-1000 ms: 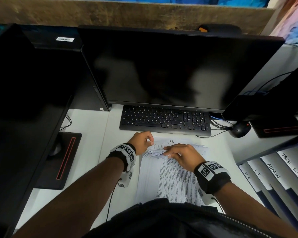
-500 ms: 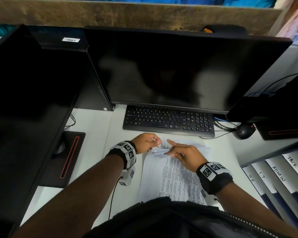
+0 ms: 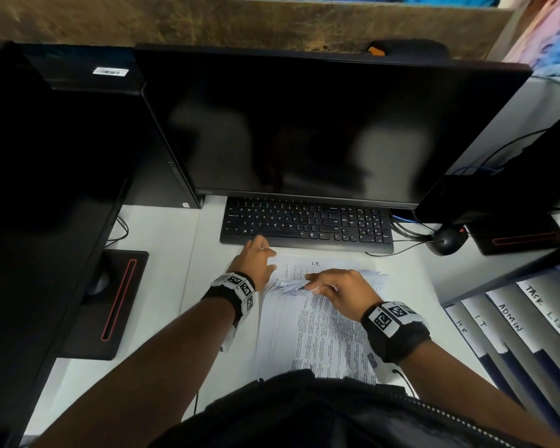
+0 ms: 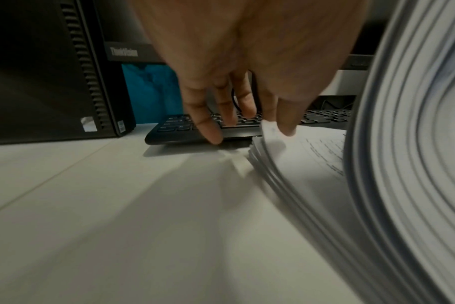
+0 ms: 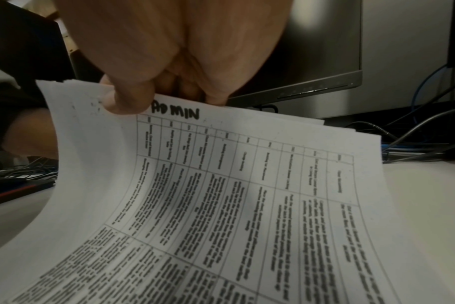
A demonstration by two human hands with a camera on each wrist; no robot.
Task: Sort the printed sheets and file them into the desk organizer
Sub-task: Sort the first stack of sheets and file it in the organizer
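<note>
A: Where are the printed sheets [image 3: 317,334] now?

B: They lie in one pile on the white desk [image 3: 162,240], just in front of the keyboard [image 3: 304,224]. The far end of the upper sheets is lifted and bent back toward the person. Under it I can read "I.T." on the page below.

A: Which hand lifts them?

B: The right hand [image 3: 340,291]. Its thumb and fingers pinch the top edge of the lifted bundle. In the right wrist view the top page [image 5: 221,185] has "ADMIN" written by hand above a printed table.

A: And the left hand [image 3: 254,263]?

B: It holds nothing. The fingers [image 4: 208,127] are straight and relaxed, spread near the far left corner of the pile, close to the keyboard edge. I cannot tell if a fingertip touches the paper.

A: What about the desk organizer [image 3: 511,331]?

B: It is at the right side, well apart from the pile. It holds dividers with labels: HR, IT, ADMIN and TASK LIST. What is inside each slot I cannot see.
</note>
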